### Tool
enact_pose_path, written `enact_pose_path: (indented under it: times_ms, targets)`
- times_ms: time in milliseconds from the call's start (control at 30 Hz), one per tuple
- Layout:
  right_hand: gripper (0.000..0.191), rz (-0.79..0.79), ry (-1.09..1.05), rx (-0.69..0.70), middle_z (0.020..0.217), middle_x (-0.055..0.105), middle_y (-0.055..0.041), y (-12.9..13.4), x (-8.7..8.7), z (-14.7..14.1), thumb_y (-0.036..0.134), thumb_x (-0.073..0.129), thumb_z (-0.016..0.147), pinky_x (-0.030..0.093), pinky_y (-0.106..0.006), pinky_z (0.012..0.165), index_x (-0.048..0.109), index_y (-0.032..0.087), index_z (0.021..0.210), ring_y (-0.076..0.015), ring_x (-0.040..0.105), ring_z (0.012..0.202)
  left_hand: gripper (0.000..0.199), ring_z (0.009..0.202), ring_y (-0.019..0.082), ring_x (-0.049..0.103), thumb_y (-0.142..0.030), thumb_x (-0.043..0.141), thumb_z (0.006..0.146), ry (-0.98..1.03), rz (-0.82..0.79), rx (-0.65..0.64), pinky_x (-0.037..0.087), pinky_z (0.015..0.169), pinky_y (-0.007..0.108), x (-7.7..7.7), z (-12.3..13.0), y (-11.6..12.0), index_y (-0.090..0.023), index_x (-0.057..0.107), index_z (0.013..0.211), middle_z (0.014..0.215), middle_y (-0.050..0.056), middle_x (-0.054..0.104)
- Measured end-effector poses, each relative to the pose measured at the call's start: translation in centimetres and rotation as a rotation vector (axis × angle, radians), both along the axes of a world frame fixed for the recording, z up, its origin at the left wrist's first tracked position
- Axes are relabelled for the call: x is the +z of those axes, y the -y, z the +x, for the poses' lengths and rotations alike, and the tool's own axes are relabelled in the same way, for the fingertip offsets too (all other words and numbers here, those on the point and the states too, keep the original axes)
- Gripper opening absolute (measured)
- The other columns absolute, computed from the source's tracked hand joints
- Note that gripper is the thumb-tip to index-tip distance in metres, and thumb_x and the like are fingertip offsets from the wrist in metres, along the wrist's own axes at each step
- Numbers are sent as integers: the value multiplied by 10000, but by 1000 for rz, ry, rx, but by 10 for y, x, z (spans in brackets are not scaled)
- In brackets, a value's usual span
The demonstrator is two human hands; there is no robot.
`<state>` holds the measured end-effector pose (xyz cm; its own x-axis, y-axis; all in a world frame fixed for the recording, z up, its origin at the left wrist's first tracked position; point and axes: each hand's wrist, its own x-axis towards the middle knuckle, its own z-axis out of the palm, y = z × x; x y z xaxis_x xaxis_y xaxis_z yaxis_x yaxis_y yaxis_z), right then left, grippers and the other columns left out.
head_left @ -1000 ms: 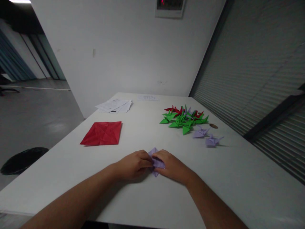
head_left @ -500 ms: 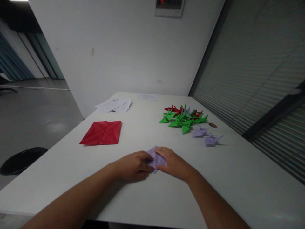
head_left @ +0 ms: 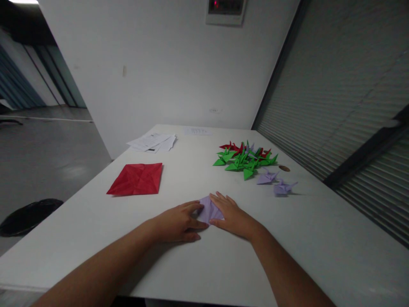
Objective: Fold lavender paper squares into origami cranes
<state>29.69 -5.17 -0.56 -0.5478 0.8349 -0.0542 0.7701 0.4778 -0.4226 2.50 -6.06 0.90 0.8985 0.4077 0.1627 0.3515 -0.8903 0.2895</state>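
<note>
A folded piece of lilac origami paper (head_left: 210,210) lies on the white table in front of me, with crease lines on it. My left hand (head_left: 180,221) rests at its left edge, fingers spread, with fingertips touching the paper. On the other side my right hand (head_left: 231,216) lies over the right part, fingers stretched out and thumb near the lower edge. Its palm hides the paper's right corner. Two lilac paper cranes (head_left: 283,188) stand to the right, beyond my right hand.
A creased red paper square (head_left: 137,179) lies at left. Several green paper cranes (head_left: 243,161) and red paper cranes (head_left: 235,148) are heaped at the back right, near a round hole (head_left: 284,168). Printed sheets (head_left: 151,142) lie farther back. A black-lined bin (head_left: 28,216) stands beyond the table's left edge.
My right fingers have straightened and spread away from me over the lilac paper. My left fingers have opened farther apart. The paper's lower tip, pointing toward me before, no longer shows.
</note>
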Motion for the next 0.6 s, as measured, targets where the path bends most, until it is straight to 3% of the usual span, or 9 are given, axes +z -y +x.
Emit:
enact_pose_path:
  times_ms: [233,433,600]
  targets:
    - [833,5,32,-20,1659,271,-158,2,4,-1,453,654,897,116,-558,1247,293,181,1597,-317,141,1561,507,1496,426,297,-457,686,899,-5,-34,54,356,1177,555,-1,-3,-1,-327,628,1385,1668,131,253]
    - [843,28,3,-6,1655,276,-170,-1,-3,4,476,666,894,120,-590,1239,294,196,1597,-332,152,1557,527,1499,428,288,-464,685,900,0,-15,45,353,1176,568,0,-3,0,-313,616,1400,1654,133,293]
    - [914,13,-76,16,1644,300,-177,-3,2,16,456,773,801,190,-550,1240,359,194,1573,-328,239,1536,479,1496,424,295,-429,696,896,13,-8,44,359,1169,574,4,-5,-2,-289,660,1353,1636,142,329]
